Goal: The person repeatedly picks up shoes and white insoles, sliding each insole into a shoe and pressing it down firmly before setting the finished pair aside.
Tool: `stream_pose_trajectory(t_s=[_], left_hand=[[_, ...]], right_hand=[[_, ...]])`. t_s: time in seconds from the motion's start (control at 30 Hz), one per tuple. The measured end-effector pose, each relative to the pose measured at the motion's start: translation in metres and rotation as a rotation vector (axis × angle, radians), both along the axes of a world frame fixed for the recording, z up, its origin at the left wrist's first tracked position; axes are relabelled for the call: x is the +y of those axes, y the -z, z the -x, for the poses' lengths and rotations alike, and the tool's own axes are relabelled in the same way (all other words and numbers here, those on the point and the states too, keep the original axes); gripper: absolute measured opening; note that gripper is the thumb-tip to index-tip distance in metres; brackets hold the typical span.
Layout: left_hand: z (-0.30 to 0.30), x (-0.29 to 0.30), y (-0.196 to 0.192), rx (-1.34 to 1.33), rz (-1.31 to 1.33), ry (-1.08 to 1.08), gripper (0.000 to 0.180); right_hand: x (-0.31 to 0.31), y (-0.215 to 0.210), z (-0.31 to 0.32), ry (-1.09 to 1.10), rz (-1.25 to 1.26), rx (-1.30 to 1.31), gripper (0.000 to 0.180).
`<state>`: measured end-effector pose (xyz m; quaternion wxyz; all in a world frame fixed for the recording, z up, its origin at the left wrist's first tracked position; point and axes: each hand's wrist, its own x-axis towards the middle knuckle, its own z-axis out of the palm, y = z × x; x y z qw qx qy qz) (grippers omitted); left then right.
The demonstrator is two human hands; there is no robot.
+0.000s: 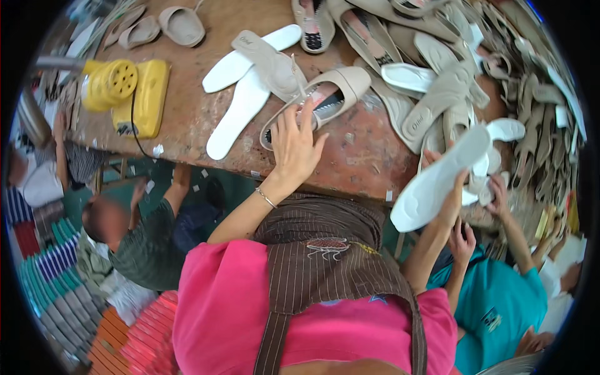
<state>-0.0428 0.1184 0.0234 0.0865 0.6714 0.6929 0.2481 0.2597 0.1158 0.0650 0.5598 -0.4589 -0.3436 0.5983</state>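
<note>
My left hand (294, 147) reaches onto the worn wooden table (181, 128) with its fingers spread, fingertips touching the side of a beige flat shoe (342, 84). It grips nothing. My right hand (451, 190) is raised at the table's near edge and holds a long white insole (437, 175) at a slant. Just left of the shoe, a beige insole (269, 62) lies across two white insoles (240, 106).
A yellow corded machine (128, 90) stands at the table's left. Several beige insoles and shoes are heaped at the right (437, 94). A person in a teal shirt (494, 300) reaches in from the right; another in green (147, 247) sits below left, near stacked coloured boxes (56, 281).
</note>
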Motion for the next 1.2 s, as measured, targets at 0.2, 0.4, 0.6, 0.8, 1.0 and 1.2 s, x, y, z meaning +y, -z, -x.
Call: stream_pose_trajectory(t_s=[0.2, 0.4, 0.6, 0.8, 1.0, 1.2], left_hand=[[-0.006, 0.007, 0.019, -0.352, -0.242, 0.075, 0.051], [0.013, -0.040, -0.016, -0.205, -0.261, 0.536, 0.038], [0.023, -0.095, 0.014, -0.087, -0.116, 0.643, 0.023], [0.036, -0.131, 0.028, -0.389, -0.196, 0.710, 0.005], [0.052, -0.105, 0.020, -0.734, 0.009, -0.394, 0.049], [0.056, -0.094, 0.035, -0.816, -0.022, -0.416, 0.045]], right_hand=[[0.008, -0.022, 0.036, -0.092, 0.047, 0.117, 0.069], [0.007, -0.017, 0.018, -0.025, -0.106, -0.038, 0.063], [0.006, -0.012, 0.064, -0.393, -0.560, -1.258, 0.061], [0.012, 0.015, 0.132, -0.688, -0.800, -1.206, 0.040], [0.022, 0.043, 0.170, -0.699, -0.801, -1.007, 0.024], [0.022, 0.045, 0.187, -0.777, -0.689, -0.950, 0.033]])
